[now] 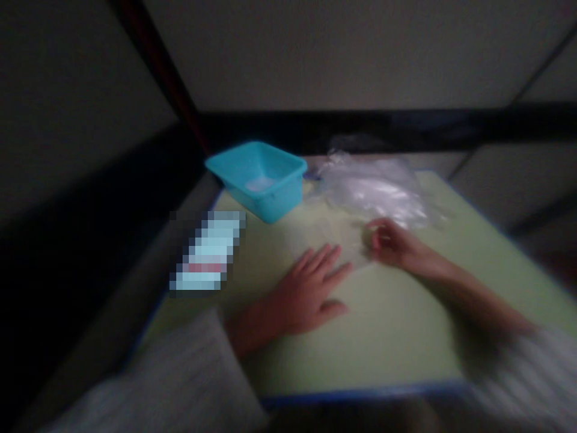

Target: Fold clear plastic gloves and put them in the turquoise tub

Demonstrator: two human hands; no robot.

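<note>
On the table (383, 346), a tub (282, 198) stands at the far left, a small item (260, 183) inside, with plastic bags (374, 189) heaped to its right. Nearer, a plastic sheet (322, 230) lies flat, the left hand (304, 297) at its near side, the right hand (391, 243) at its right end. An obscured item (210, 251) lies left, before the tub.

turquoise basket (283, 197), yellow-green tabletop (383, 337), blue table edge (360, 395), clear plastic heap (378, 186) with whitish glints, ribbed grey sleeves (162, 379)

R fingers (381, 224) blurred, grip unclear; panel (210, 249) pixelated; L sleeve (180, 367) cut off @ btm.
</note>
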